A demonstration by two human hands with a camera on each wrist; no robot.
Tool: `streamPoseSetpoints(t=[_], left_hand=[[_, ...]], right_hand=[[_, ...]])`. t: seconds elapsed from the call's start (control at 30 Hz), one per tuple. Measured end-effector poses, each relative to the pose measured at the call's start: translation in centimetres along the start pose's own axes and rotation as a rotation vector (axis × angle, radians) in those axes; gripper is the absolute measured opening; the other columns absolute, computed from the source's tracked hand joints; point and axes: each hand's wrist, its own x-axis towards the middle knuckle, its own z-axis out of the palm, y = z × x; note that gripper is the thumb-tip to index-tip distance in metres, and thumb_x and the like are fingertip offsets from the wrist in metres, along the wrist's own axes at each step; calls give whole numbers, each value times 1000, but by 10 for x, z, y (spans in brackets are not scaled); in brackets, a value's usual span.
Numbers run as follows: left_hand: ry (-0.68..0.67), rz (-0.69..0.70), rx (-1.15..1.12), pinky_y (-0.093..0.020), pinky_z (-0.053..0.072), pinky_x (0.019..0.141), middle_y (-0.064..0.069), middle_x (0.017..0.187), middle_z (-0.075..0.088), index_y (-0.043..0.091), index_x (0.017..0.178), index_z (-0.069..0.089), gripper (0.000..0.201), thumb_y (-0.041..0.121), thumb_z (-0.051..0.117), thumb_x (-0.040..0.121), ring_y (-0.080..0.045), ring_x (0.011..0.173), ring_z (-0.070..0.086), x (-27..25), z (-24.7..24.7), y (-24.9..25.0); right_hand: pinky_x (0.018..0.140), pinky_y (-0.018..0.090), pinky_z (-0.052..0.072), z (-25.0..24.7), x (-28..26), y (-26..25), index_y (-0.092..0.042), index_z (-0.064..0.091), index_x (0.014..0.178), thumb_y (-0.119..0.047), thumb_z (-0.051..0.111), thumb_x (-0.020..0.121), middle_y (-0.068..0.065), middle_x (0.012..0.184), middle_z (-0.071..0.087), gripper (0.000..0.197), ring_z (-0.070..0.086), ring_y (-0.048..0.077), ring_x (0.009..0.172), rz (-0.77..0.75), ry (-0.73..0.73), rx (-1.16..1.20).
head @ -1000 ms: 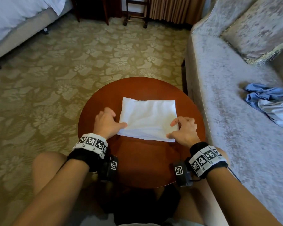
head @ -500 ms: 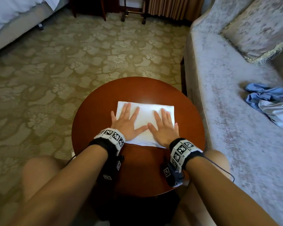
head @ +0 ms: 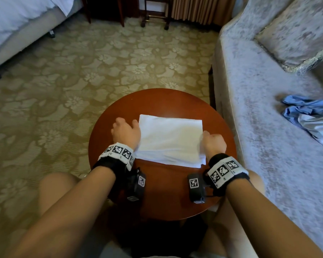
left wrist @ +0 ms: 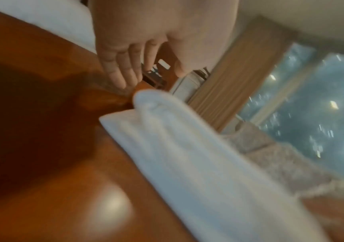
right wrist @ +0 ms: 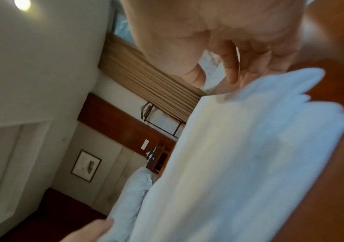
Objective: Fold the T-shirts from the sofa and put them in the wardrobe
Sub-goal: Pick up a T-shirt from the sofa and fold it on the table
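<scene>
A folded white T-shirt (head: 170,140) (left wrist: 198,155) (right wrist: 250,155) lies flat on the round wooden table (head: 157,101). My left hand (head: 126,131) (left wrist: 152,78) stands at the shirt's left edge, fingers straight and thumb apart, holding nothing. My right hand (head: 212,144) (right wrist: 213,79) is at the shirt's right edge, where the cloth is slightly raised. Its fingers (right wrist: 231,72) are loosely bent, their tips partly hidden behind the edge, and the thumb is free above the cloth. A crumpled blue and grey T-shirt pile (head: 309,118) lies on the sofa (head: 259,127).
The sofa runs along the table's right side, with a cushion (head: 296,34) at its back. Patterned carpet (head: 82,71) spreads to the left and ahead. A bed (head: 17,25) is at the far left, a luggage rack (head: 155,13) by the curtains. My knees flank the table.
Both hands lay flat on top of the shirt half a second ago. They have slid outward to its left and right edges.
</scene>
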Motion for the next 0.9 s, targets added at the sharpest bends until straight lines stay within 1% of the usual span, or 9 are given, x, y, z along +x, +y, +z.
streamPoseSetpoints(t=[0.1,0.17,0.23,0.3,0.37,0.5,0.6,0.7,0.9], left_hand=[[-158,-263,-41,-41,44,91,-21,137,48,-5,137,37,57,37,44,100,-39,121,51,7,1,13],[-278,-234,73,-38,44,86,-20,135,51,-6,135,41,62,45,37,100,-38,118,53,5,3,17],[-358,-200,135,-35,41,82,-20,142,43,-7,141,30,70,49,35,100,-36,123,50,0,8,16],[-403,-153,179,-34,40,87,-21,147,37,-8,143,25,70,49,32,102,-36,128,45,-8,10,13],[-438,-79,220,-37,39,98,-22,144,42,-9,138,38,64,44,25,104,-36,128,45,-14,11,10],[-356,-43,214,-41,41,101,-21,135,52,-5,130,46,61,46,24,103,-37,122,50,-27,10,5],[-210,1,186,-40,42,87,-22,129,53,-4,129,38,57,45,24,104,-39,117,53,-39,0,17],[-133,135,240,-38,36,75,-22,124,56,-2,124,37,54,47,23,103,-40,112,55,-47,-12,34],[-190,393,293,-39,37,78,-23,125,56,0,125,36,56,49,21,103,-40,113,54,-71,8,105]], right_hand=[[101,40,46,-2,-7,-13,2,48,136,-43,43,99,19,131,57,58,55,35,118,47,-144,-47],[101,37,43,-2,-13,-18,0,44,140,-42,37,102,20,136,53,56,52,36,122,19,-226,-134],[101,36,41,-2,-19,-19,0,40,142,-31,30,106,22,140,48,49,49,36,125,8,-267,-166],[103,37,40,-2,-24,-16,2,38,141,-29,25,106,22,141,47,48,49,35,126,11,-323,-228],[106,37,38,-2,-31,-10,4,37,142,-33,22,107,20,143,46,53,47,35,129,-4,-358,-244],[106,35,34,2,-37,-3,5,23,147,-45,23,105,21,149,39,66,42,34,134,8,-263,-190],[105,36,33,-6,-47,-7,6,18,146,-51,23,104,23,148,37,71,40,36,135,-22,-212,-111],[102,36,34,-21,-48,-5,5,20,145,-53,20,103,22,147,39,71,42,36,133,-46,-165,-46],[104,38,36,-89,-53,8,11,33,136,-49,21,104,29,138,47,70,48,39,126,-80,134,104]])
